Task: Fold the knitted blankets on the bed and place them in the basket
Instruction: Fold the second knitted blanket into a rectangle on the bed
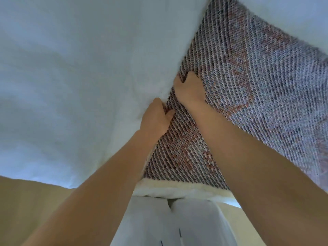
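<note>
A knitted blanket (252, 82) in grey, white and rust-red yarn lies spread over the right half of the white bed (74, 71). Its left edge runs diagonally from the top centre down to the bed's near edge. My left hand (156, 116) grips that left edge, fingers curled into the knit. My right hand (190, 87) is just above and right of it, also closed on the same edge, knuckles up. Both forearms reach in from below. No basket is in view.
The white sheet covers the bed to the left of the blanket. A cream mattress edge (177, 189) shows at the bed's near side. Tan floor (26, 206) lies at the lower left. My white clothing (174, 224) fills the bottom centre.
</note>
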Demonstrator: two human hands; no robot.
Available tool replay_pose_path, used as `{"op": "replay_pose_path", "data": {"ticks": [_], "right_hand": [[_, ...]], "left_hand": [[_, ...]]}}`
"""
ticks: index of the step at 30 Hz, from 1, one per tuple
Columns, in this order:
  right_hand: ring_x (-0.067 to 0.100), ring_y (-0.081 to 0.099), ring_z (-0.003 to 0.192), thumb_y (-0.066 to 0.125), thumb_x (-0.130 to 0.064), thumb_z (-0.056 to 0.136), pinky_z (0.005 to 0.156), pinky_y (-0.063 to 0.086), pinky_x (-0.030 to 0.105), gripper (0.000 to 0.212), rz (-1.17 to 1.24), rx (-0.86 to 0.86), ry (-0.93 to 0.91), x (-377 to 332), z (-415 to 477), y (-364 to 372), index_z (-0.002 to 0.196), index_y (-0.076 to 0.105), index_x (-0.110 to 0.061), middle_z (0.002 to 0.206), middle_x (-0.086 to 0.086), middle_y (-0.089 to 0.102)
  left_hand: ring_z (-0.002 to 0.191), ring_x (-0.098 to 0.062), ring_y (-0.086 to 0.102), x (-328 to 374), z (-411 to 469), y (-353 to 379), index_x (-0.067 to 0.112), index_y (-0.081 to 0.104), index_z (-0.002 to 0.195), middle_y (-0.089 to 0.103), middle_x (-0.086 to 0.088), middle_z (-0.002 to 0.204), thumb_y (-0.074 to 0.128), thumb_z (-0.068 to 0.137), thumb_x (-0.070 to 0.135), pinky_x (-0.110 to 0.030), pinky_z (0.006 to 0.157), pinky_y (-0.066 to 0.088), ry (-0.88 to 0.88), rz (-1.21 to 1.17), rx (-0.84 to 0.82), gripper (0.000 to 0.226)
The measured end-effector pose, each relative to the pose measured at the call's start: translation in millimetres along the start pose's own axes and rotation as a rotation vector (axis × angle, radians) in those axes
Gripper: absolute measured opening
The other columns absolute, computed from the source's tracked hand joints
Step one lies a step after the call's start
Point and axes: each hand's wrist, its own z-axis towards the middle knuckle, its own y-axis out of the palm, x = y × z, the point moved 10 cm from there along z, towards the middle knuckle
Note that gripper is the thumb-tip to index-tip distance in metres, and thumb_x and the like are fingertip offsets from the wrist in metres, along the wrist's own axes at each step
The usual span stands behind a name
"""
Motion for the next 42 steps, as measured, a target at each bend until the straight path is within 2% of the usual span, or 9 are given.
{"op": "replay_pose_path", "data": {"ticks": [3,6,9,12,17,20,26,37,42], "right_hand": [[0.023,0.055,0.079,0.043,-0.051,0.09,0.067,0.04,0.03,0.048,0.024,-0.011,0.022,-3.7,12.5,-7.7,0.101,0.057,-0.005,0.086,0.004,0.059],[0.019,0.052,0.077,0.045,-0.054,0.089,0.067,0.041,0.029,0.053,0.087,0.122,0.027,-14.3,32.6,-40.5,0.112,0.051,-0.007,0.08,-0.003,0.051],[0.018,0.049,0.087,0.047,-0.043,0.093,0.071,0.037,0.025,0.051,0.096,0.172,0.029,-22.4,53.8,-62.5,0.126,0.04,-0.005,0.1,0.002,0.053],[0.021,0.048,0.114,0.049,-0.033,0.094,0.086,0.034,0.021,0.05,0.116,0.001,-0.026,-31.3,63.6,-48.2,0.131,0.035,-0.003,0.129,0.01,0.047],[0.018,0.045,0.117,0.053,-0.021,0.091,0.105,0.036,0.029,0.044,0.32,0.0,-0.119,-7.1,23.5,-38.0,0.132,0.042,-0.01,0.132,0.008,0.044],[0.013,0.048,0.109,0.051,-0.016,0.093,0.099,0.04,0.025,0.039,0.414,0.068,-0.055,48.3,-12.0,-53.4,0.13,0.045,-0.009,0.126,0.007,0.051],[0.011,0.048,0.097,0.047,-0.015,0.095,0.084,0.039,0.021,0.031,0.343,0.133,0.15,211.4,-61.6,-97.2,0.125,0.05,-0.008,0.12,0.007,0.052],[0.017,0.049,0.07,0.047,-0.014,0.094,0.061,0.036,0.028,0.014,0.369,0.239,0.339,514.1,-89.2,-202.8,0.104,0.051,-0.007,0.104,0.013,0.056],[0.03,0.058,0.092,0.05,-0.016,0.086,0.073,0.042,0.034,0.012,0.381,0.322,0.412,609.0,-74.2,-261.6,0.09,0.056,-0.006,0.1,0.019,0.062]], "left_hand": [[0.086,-0.018,0.047,12.6,5.2,2.9,0.007,0.048,0.106,0.047,-0.004,0.097,0.056,0.091,0.035,-0.028,0.069,0.038,0.05,0.088,-0.011,0.032],[0.081,-0.018,0.051,16.6,9.6,7.6,0.006,0.049,0.106,0.051,-0.001,0.09,0.049,0.095,0.036,-0.029,0.067,0.04,0.026,0.047,-0.06,0.032],[0.066,-0.014,0.049,12.8,12.0,7.5,0.01,0.045,0.099,0.046,0.005,0.074,0.043,0.098,0.03,-0.03,0.058,0.037,-0.049,-0.076,-0.082,0.02],[0.079,-0.019,0.051,25.1,6.1,1.9,0.012,0.044,0.104,0.053,-0.002,0.088,0.043,0.098,0.018,-0.038,0.069,0.046,0.028,-0.085,0.005,0.01],[0.116,-0.034,0.046,60.6,-13.9,-0.5,0.004,0.037,0.139,0.047,-0.019,0.13,0.056,0.08,0.005,-0.047,0.098,0.038,0.312,0.291,0.253,0.062],[0.119,-0.036,0.051,89.8,-33.3,19.3,0.004,0.05,0.13,0.054,-0.017,0.128,0.063,0.07,0.015,-0.06,0.098,0.036,0.499,0.562,0.304,0.062],[0.13,-0.032,0.038,132.6,-73.8,129.1,0.006,0.052,0.128,0.049,-0.013,0.131,0.058,0.084,0.013,-0.05,0.115,0.013,0.693,0.669,-0.089,0.045],[0.14,-0.022,0.019,222.3,-163.4,404.4,0.013,0.038,0.139,0.031,-0.005,0.146,0.046,0.09,0.025,-0.045,0.115,0.013,0.666,0.791,-0.32,0.051],[0.126,-0.024,0.035,269.5,-196.9,492.9,0.017,0.042,0.132,0.042,-0.004,0.133,0.048,0.089,0.03,-0.042,0.104,0.027,0.55,0.877,-0.32,0.045]]}}
